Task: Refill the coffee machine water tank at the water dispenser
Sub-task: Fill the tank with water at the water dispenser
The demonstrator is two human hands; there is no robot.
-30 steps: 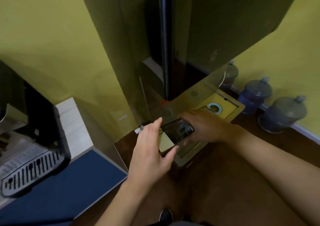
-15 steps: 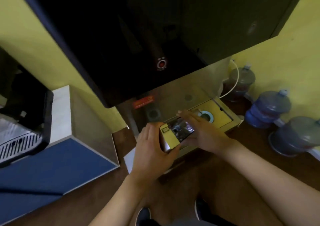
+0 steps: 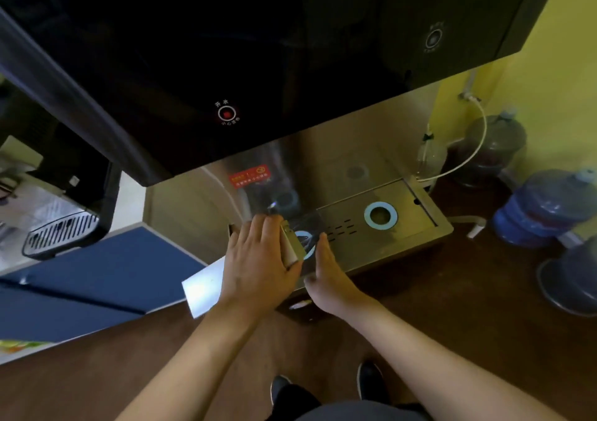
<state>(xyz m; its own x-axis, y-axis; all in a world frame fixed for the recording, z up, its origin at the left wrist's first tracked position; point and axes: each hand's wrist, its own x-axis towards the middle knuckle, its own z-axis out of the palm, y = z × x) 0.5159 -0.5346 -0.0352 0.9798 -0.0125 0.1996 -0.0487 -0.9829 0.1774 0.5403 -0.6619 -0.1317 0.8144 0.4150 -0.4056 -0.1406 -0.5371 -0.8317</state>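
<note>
The clear water tank stands on the left side of the water dispenser's steel drip tray, over a blue ring mark. My left hand wraps the tank's left side and beige edge. My right hand lies flat against its right side. The dispenser's black front panel hangs above, with a lit red round button. A second blue ring marks the tray's right half. The spout above the tank is hidden by the panel.
The coffee machine with its slotted drip grate stands on a blue-fronted cabinet at the left. Several large water bottles stand on the brown floor at the right. A white hose runs beside the dispenser. My shoes show below.
The view tilted up to show the dispenser panel and its red button. The tank settled down onto the left blue ring, and my right hand slid from its top to its side.
</note>
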